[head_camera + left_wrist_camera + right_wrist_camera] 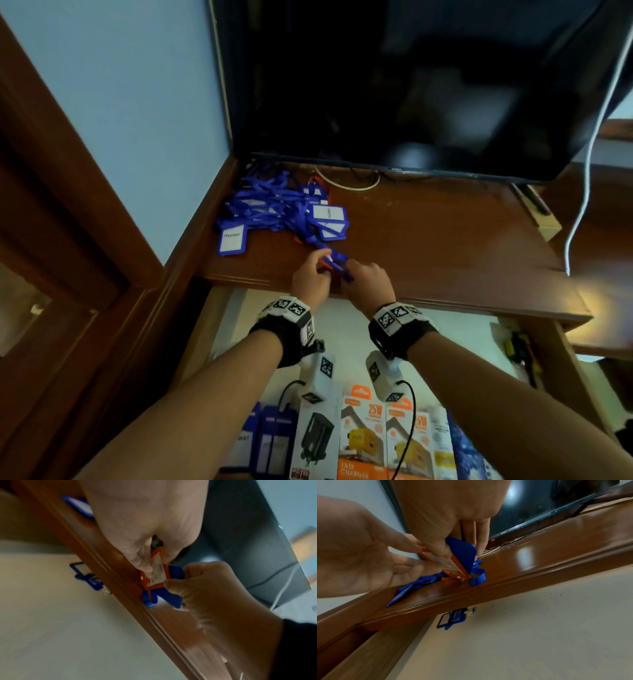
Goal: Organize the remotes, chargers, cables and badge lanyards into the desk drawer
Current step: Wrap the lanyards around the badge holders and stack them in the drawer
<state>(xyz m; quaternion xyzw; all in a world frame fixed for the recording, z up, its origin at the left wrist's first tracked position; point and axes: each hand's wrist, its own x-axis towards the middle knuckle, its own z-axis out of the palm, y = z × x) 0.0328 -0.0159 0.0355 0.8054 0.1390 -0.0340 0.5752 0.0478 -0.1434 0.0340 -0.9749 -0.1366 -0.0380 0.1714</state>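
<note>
the boxes at the near end of the open drawer (236, 308) carry the clearest print: two orange charger boxes (363, 442) read "25w" near the top and one shows "fast charger" along its lower edge, beside a white box (317, 442) picturing a black plug. to their left stand blue badge packs (270, 442), one with "huawei" running sideways. the same word sits on the white card of a blue badge holder (232, 240) at the left of the lanyard pile (284, 209), a tangle of blue ribbon and blue-framed holders on the brown desk (428, 240), in the corner below the dark tv (411, 85). the tv's lower bezel bears a small logo, too blurred to read. both hands meet just in front of that pile, near the desk's front edge. the left hand (310, 279) pinches an orange badge holder (155, 572) whose white insert has barcode-like print i cannot read. the right hand (368, 284) grips the same orange holder together with a blue badge holder (462, 550) behind it, thumb on one face and fingers on the other. blue ribbon (478, 578) loops out below them onto the desk. one more blue-framed holder (452, 619) lies on the pale drawer floor under the desk edge. a white cable (589, 164) hangs down at the right.
</note>
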